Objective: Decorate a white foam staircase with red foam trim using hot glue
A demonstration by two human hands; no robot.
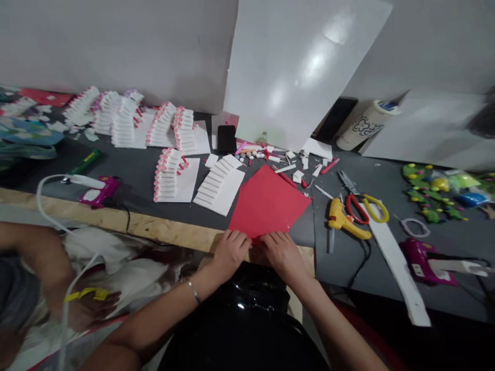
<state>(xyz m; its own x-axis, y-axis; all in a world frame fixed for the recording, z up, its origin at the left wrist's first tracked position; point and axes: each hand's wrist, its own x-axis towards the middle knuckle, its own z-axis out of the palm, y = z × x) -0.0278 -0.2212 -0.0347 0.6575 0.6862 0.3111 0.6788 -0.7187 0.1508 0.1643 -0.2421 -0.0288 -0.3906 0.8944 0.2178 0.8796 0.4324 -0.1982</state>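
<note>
A red foam or paper sheet [268,201] lies on the dark table, its near edge at the table's front. Side by side, my left hand [232,250] and my right hand [282,253] hold that near edge, fingers curled over it. The fingertips of both are pressed down, and the thumbs are mostly hidden. Left of the sheet is a white card with a row of overlapping white strips [218,185]. Beyond that sits a similar card with pink-tipped strips [172,178]. Small white and red scraps [297,176] are scattered behind the red sheet.
To the right are a yellow glue gun [344,219], scissors [358,203], a long white strip [394,263] and a purple power strip [425,260]. Another power strip [98,191], a green cutter [83,162] and another person's arm [42,257] are at left. A tumbler [363,126] stands behind.
</note>
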